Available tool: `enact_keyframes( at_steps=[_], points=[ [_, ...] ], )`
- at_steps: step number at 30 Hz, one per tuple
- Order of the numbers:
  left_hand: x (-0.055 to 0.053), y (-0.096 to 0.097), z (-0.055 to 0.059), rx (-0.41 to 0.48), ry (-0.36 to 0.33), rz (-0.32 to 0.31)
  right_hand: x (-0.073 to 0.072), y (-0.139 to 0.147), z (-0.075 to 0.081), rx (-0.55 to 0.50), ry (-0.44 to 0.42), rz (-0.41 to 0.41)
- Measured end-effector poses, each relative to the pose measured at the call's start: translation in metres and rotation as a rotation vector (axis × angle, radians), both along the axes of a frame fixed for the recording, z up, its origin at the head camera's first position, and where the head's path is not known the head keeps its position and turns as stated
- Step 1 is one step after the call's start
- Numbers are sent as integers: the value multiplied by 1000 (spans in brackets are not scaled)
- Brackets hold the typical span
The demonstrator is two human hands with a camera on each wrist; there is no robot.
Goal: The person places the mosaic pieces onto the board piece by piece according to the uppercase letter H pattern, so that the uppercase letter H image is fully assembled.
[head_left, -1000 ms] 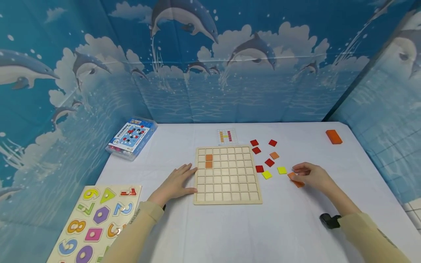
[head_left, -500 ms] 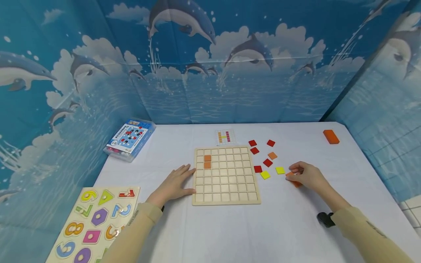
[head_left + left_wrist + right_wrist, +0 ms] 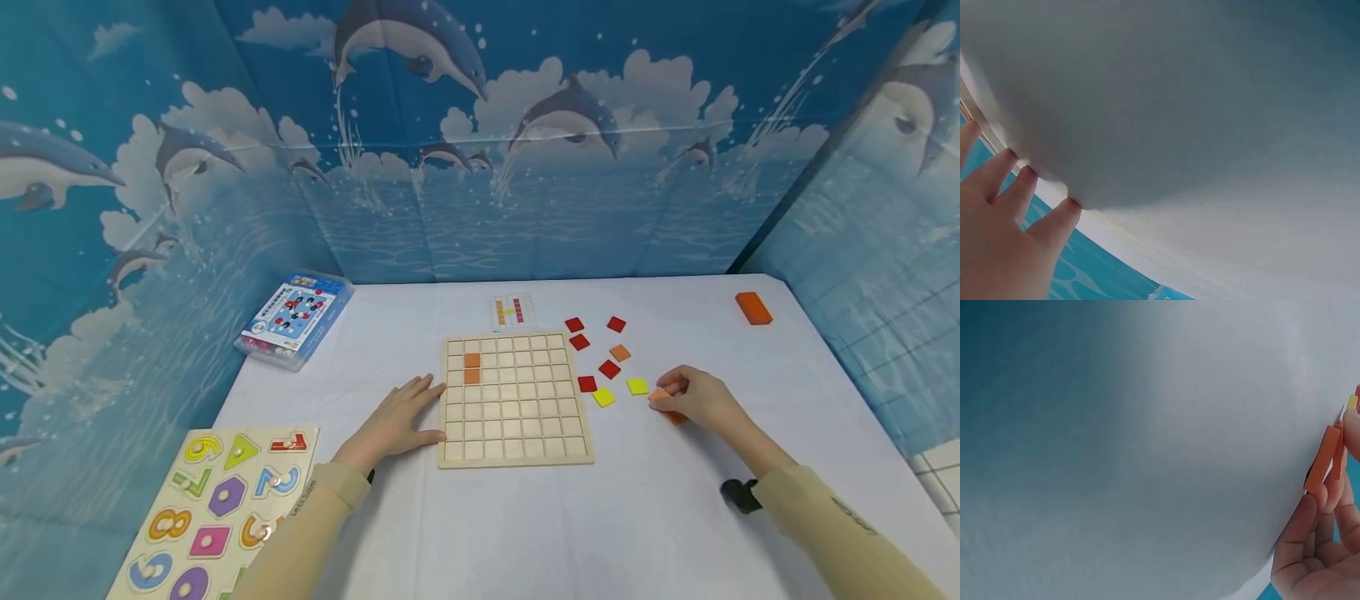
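A wooden grid board (image 3: 525, 410) lies mid-table, with two orange square tiles (image 3: 472, 368) set in its second column. Along the board's left edge rests my left hand (image 3: 397, 419), fingers spread and touching the rim; the left wrist view shows its fingertips against the edge. To the right of the board my right hand (image 3: 699, 398) pinches an orange tile (image 3: 657, 395) between thumb and fingers. Just under it another orange tile (image 3: 677, 417) lies on the cloth, partly covered by the hand. In the right wrist view, orange tiles (image 3: 1322, 460) stand tilted at the fingertips.
Several red tiles (image 3: 609, 369), yellow tiles (image 3: 637, 387) and one loose orange tile (image 3: 620, 352) lie right of the board. Behind it is a pattern card (image 3: 513, 312). A boxed set (image 3: 296, 321), number puzzle board (image 3: 213, 508) and orange block (image 3: 753, 308) lie farther out.
My right hand has closed its fingertips on the orange tile and raised its near edge slightly. My left hand stays at the board. The head view has shifted a little.
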State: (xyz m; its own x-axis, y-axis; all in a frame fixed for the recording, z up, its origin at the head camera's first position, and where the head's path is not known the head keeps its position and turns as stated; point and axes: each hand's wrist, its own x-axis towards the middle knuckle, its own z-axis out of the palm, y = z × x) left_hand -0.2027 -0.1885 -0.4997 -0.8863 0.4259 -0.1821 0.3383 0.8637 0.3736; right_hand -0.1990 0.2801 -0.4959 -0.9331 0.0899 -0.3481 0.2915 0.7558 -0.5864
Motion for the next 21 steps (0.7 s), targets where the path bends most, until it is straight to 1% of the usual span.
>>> enact_keyframes(
  at_steps=[5,10,17,21],
  points=[
    [0,-1,0,-2,1,10,-2,-1,2,10,4,28],
    [1,-2,0,3,-6,13,-2,-1,4,0,-7,36],
    [1,-1,0,9,-4,10,-3,0,7,-29,-31,45],
    [0,-1,-1,11,-5,9,-4,-2,10,-58,-28,42]
  ],
)
